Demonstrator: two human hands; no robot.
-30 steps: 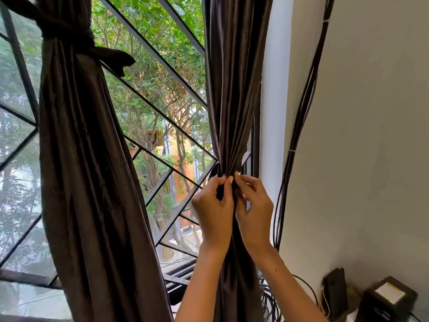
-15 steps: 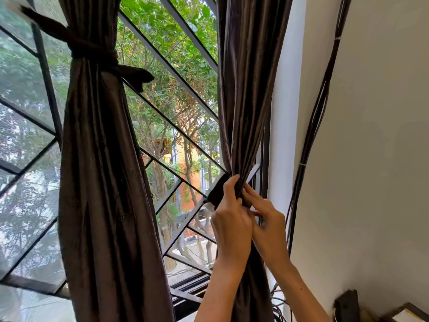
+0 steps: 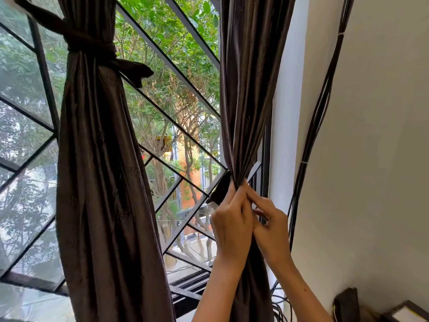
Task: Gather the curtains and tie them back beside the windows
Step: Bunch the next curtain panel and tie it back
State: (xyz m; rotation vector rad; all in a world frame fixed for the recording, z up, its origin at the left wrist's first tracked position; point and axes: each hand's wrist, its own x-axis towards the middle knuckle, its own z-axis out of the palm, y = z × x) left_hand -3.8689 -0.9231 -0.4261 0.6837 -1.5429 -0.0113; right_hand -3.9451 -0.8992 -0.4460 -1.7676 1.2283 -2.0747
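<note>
Head view: I see two dark brown curtains hanging in front of a window with diagonal black bars (image 3: 171, 70). I note that the left curtain (image 3: 97, 182) is already gathered and bound high up by a matching tie-back (image 3: 92, 46), with one loose end of the tie sticking out to the right. The right curtain (image 3: 248, 89) hangs beside the white window frame (image 3: 287, 112) and is bunched into a narrow bundle at mid-height.

My left hand (image 3: 232, 224) grips this bundle from the window side, fingers curled around the fabric. A dark tie end (image 3: 220, 189) projects to the left, just above the left hand and touching it. My right hand (image 3: 271, 231) sits just beside the left, on the wall side, with its fingers (image 3: 253, 196) pinching the fabric at the gather point. The two hands touch each other.

A bundle of black cables (image 3: 318, 126) runs down the wall (image 3: 383, 135) to the right of the curtain. Dark objects sit at the lower right corner; I cannot identify them.
</note>
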